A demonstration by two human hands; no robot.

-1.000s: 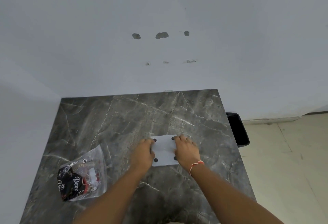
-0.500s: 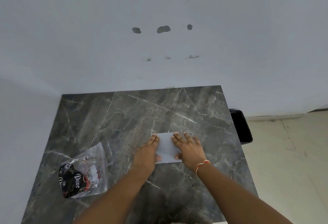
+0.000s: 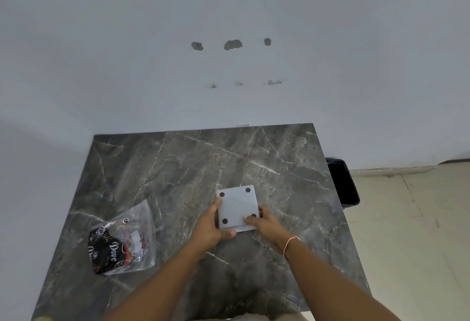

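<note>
A small white square block [image 3: 237, 206] with a black dot near each corner is tipped up over the dark marble table [image 3: 178, 168], its dotted face toward me. My left hand [image 3: 211, 226] grips its left edge, thumb under the near edge. My right hand [image 3: 267, 224] holds the near right corner, fingers over one dot. A red thread band circles my right wrist.
A clear plastic pouch [image 3: 122, 242] with a black Dove wrapper inside lies on the table's left front. A black bin [image 3: 343, 183] stands on the floor past the table's right edge. A white wall with patched holes runs behind the table.
The white block lay flat under both palms; now its dotted face is turned up toward me and both hands have shifted to its near edges.
</note>
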